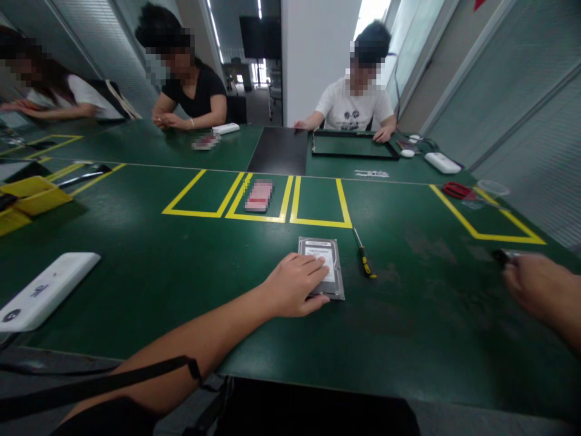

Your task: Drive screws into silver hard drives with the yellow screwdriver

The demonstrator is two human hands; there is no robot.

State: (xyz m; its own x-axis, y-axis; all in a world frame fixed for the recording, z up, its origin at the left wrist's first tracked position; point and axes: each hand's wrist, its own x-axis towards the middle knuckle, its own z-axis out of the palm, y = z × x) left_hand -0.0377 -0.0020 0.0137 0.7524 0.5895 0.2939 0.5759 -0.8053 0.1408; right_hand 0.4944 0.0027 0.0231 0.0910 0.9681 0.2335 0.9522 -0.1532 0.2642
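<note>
My left hand (295,286) lies on the drive (334,266), fingers stretched over its label and thumb along its side toward the table's near edge. That grip is open: I cover the drive rather than clasp it. The drive lies flat, label up, on the green table (408,345), between the near edge and a row of three yellow outlines (318,222), and outside all of them.

My right hand (540,287) is well apart from it, toward the table's right edge, with fingers curled around a dark piece (502,257). The piece is blurred and mostly hidden, so I cannot tell what it is.

Just beside the drive, on the right edge's side, lies the screwdriver (364,261), its tip toward the far edge and its black and yellow handle toward me. A pink slab (258,196) lies inside the middle outline. Near the right edge is another outline (506,238), with a red coil (457,191) at its far end.

Toward the left edge, a white slab (49,289) lies near the table's near edge, and yellow bins (39,195) stand farther back. At the far edge, a person in white (358,106) has one hand on a black frame (356,155) and the other by a dark panel (279,151).
</note>
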